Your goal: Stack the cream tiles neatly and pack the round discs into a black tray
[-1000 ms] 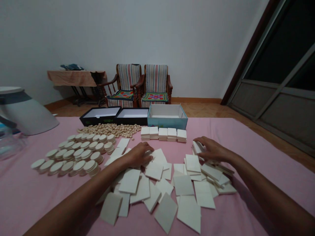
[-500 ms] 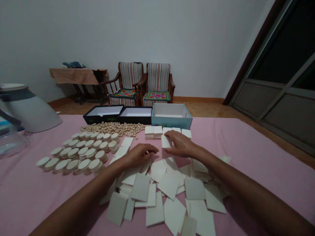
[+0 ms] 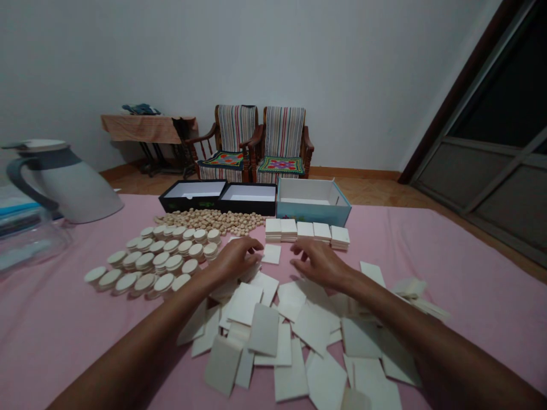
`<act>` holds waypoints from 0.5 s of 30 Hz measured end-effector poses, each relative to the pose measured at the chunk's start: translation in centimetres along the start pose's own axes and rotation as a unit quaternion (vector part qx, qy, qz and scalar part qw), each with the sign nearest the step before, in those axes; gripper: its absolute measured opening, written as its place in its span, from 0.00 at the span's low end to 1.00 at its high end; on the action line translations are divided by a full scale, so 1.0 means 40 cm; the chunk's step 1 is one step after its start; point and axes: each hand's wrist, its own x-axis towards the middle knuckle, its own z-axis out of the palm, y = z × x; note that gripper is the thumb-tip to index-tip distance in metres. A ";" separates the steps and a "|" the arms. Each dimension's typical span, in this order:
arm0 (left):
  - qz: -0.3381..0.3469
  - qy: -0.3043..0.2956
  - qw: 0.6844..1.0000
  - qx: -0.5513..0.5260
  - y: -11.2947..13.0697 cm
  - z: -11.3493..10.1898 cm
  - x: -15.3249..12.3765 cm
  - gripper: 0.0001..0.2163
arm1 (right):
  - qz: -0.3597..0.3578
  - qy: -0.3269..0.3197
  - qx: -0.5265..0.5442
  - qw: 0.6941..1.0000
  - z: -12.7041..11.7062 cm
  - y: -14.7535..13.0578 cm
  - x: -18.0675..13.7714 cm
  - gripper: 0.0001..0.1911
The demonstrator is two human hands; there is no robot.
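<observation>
A single pale square tile lies on the pink cloth between my two hands. My left hand is just left of it, fingers bent and slightly apart; whether a fingertip touches the tile's edge is hard to tell. On the other side, my right hand hovers with thumb and fingers parted and nothing between them. Behind the tile stands a row of several square tile stacks. In front of and beneath my forearms spreads a loose pile of flat pale tiles, some overlapping.
Rows of round wooden discs stand stacked at the left. Behind them lies a heap of small wooden pieces. Two black boxes and a light-blue box line the back. A grey-white jug and a clear container are far left.
My right hand has let go of the square tile it held and drawn away to the right. One tile now lies flat between my hands. The view has shifted slightly left.
</observation>
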 end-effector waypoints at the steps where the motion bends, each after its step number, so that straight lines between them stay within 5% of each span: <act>1: 0.012 -0.010 1.000 0.007 0.006 0.000 0.010 0.12 | -0.003 -0.005 0.020 1.000 -0.005 0.008 -0.028 0.09; 7: 0.063 -0.067 0.994 0.054 0.008 0.038 0.078 0.19 | 0.006 0.007 0.090 0.996 -0.016 0.024 -0.141 0.07; 15: 0.041 -0.069 0.992 0.103 0.014 0.057 0.086 0.17 | -0.007 -0.007 0.076 0.997 -0.010 0.039 -0.143 0.08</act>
